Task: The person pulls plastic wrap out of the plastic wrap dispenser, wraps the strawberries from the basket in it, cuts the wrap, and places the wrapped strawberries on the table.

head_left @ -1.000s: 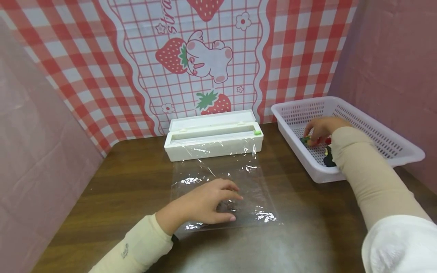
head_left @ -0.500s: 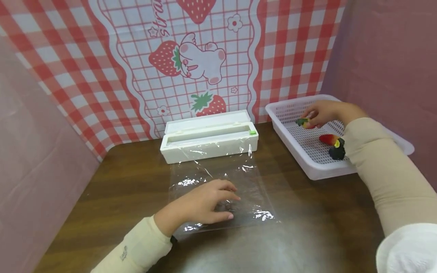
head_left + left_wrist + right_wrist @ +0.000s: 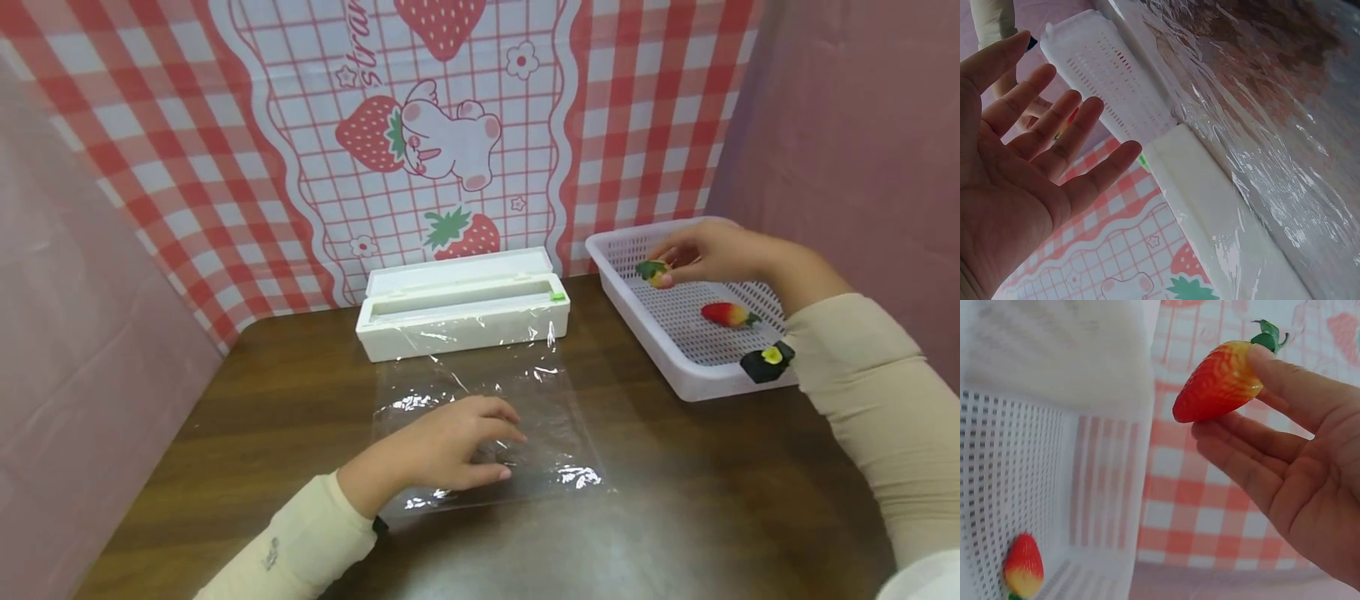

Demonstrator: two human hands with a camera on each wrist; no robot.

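My right hand (image 3: pixel 723 252) pinches a strawberry (image 3: pixel 1219 381) between thumb and fingers, above the basket. In the right wrist view the fruit is red, yellowish near its green leaves. A second strawberry (image 3: pixel 726 314) lies in the white basket (image 3: pixel 693 382). My left hand (image 3: pixel 457 442) is over the sheet of clear plastic wrap (image 3: pixel 551 417), its fingers spread and loosely bent, holding nothing; its open palm shows in the left wrist view. The wrap runs out of a white dispenser box (image 3: pixel 465 332) whose lid (image 3: pixel 457 271) stands raised.
The brown wooden table (image 3: pixel 247 400) carries everything. A red checked cloth (image 3: pixel 652 108) with strawberry prints hangs right behind the box and basket. Pink cloth (image 3: pixel 847 125) hangs at the right side. A small green piece (image 3: pixel 557 297) sits at the box's right end.
My right hand has lifted the strawberry from the basket floor and drawn it slightly left, towards the basket's left rim. The left hand has stayed where it was over the wrap.
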